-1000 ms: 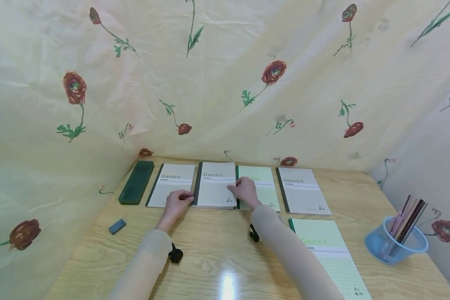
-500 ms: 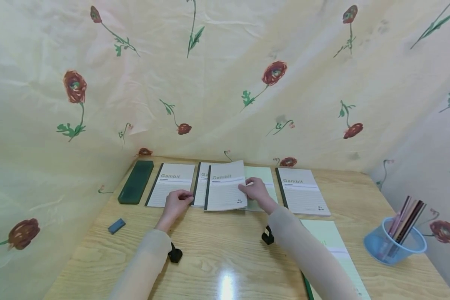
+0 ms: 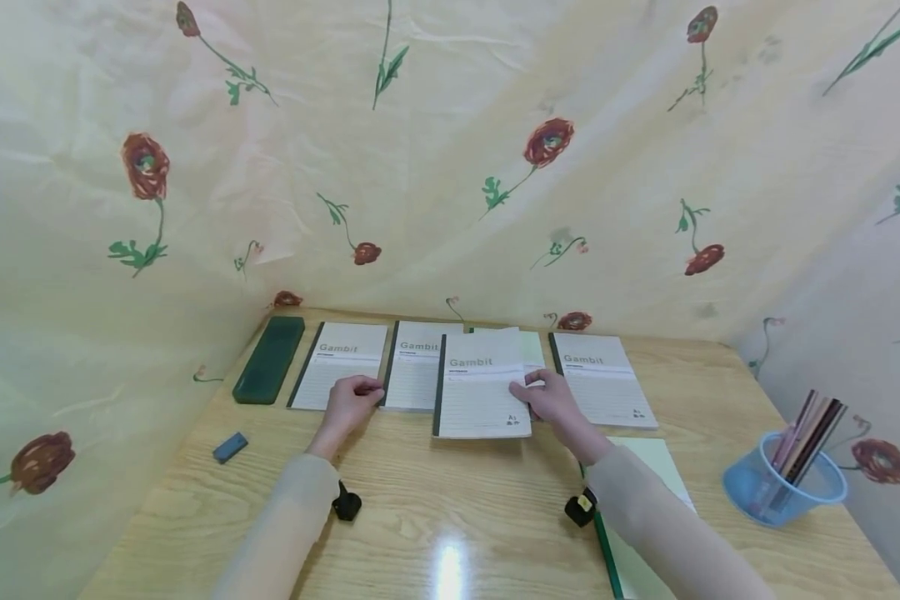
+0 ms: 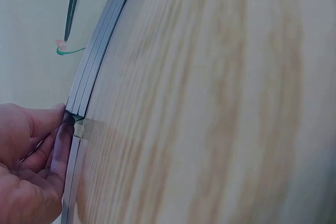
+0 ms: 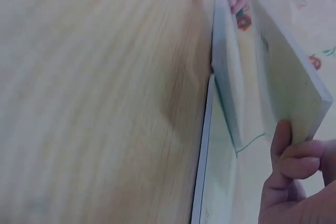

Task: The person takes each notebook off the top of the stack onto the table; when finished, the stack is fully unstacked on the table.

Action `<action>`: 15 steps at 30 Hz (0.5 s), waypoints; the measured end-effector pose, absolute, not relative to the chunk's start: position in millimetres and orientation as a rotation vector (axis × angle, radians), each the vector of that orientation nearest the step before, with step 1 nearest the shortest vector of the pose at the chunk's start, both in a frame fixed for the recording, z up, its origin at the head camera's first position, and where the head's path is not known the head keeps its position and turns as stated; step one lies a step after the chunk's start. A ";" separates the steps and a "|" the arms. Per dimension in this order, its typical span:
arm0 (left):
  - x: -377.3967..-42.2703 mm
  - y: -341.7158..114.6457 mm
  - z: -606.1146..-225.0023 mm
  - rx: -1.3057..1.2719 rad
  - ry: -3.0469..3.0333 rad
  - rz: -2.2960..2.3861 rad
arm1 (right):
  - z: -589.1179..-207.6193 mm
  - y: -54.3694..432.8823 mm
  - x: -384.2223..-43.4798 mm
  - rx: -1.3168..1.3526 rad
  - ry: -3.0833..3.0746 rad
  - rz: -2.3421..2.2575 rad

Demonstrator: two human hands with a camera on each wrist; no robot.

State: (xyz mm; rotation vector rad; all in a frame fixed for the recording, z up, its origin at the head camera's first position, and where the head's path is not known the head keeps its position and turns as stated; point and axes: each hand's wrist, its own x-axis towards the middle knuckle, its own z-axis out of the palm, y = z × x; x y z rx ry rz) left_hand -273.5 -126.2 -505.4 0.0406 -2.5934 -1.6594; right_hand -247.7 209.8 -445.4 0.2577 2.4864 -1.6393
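Note:
My right hand [image 3: 551, 398] pinches a white Gambit notebook [image 3: 483, 387] by its right edge, with the thumb on the cover. That notebook is raised and tilted in the right wrist view, apart from the stack below. It partly covers a dark-spined notebook [image 3: 412, 375] and a green-spined one [image 3: 532, 348] in the back row. My left hand [image 3: 351, 404] is at the lower left corner of the dark-spined notebook. In the left wrist view, the left thumb and curled fingers pinch the corner of the stacked spines [image 4: 97, 59].
Two more white notebooks, left [image 3: 341, 362] and right [image 3: 603, 379], lie in the back row. A dark green case [image 3: 270, 358] and a blue eraser [image 3: 230, 447] are on the left. A green notebook [image 3: 648, 467] lies under the right forearm, near a blue pencil cup [image 3: 783, 487].
My right hand has lifted the top white notebook off the stack and carried it right and nearer, uncovering another white one beneath. The left hand stays at the stack's corner.

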 end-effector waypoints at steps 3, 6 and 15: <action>-274.2 -127.1 -505.9 0.029 -2.597 -1.645 | -442.6 214.6 -234.4 0.293 2.495 -1.627; -274.0 -126.9 -506.7 0.023 -2.598 -1.641 | -441.7 220.5 -219.9 0.322 2.500 -1.609; -273.4 -127.4 -505.9 0.024 -2.592 -1.645 | -449.6 241.4 -174.9 0.377 2.457 -1.619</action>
